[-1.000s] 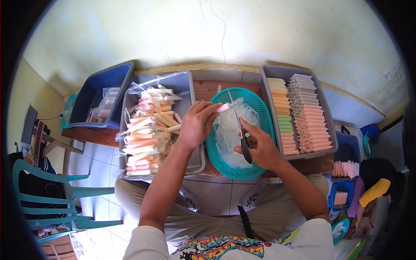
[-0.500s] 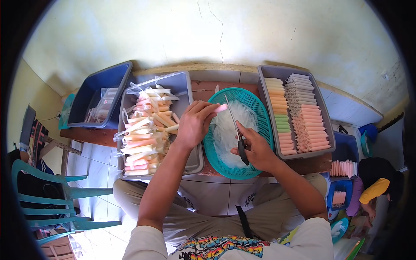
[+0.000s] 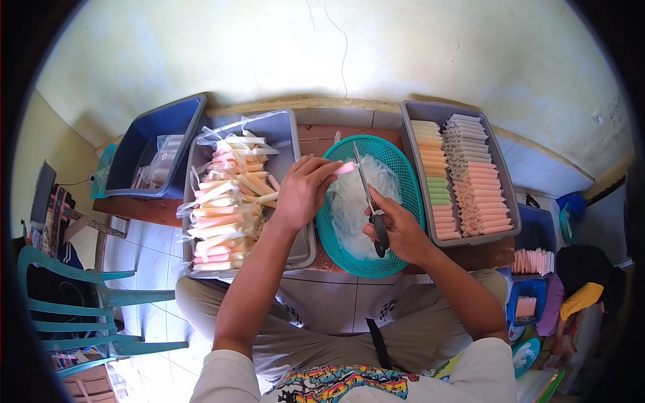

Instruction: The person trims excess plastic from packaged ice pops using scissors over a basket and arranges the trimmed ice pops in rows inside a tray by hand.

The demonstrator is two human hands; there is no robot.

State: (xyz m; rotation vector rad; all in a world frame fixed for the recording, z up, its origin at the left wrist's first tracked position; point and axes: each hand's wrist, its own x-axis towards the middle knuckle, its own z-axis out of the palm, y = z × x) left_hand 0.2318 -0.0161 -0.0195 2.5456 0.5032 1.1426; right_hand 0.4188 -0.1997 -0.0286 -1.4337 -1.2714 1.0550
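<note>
My left hand [image 3: 304, 188] is closed on a pink ice pop [image 3: 345, 168] in a clear plastic sleeve; its end sticks out past my fingertips. In my right hand [image 3: 398, 227] are black-handled scissors [image 3: 365, 183], blades pointing up and away from me, beside the end of the ice pop. Both hands are over a teal mesh basket [image 3: 324, 236] that holds a heap of clear plastic scraps [image 3: 359, 228]. Left of the basket, a grey tub [image 3: 287, 134] holds a loose pile of pastel ice pops [image 3: 218, 221] with untrimmed plastic ends.
A second grey tub [image 3: 514, 213] at the right holds neat rows of ice pops [image 3: 484, 195]. A dark blue tub [image 3: 121, 164] with packed bags stands far left. A green chair [image 3: 101, 295] is at lower left. At far right, another person [image 3: 579, 295] bends near blue bins [image 3: 526, 295].
The scissors have turned a little more upright, their tips shifting slightly right of the ice pop's end. My left hand stays almost in place. The person at right has moved an arm slightly.
</note>
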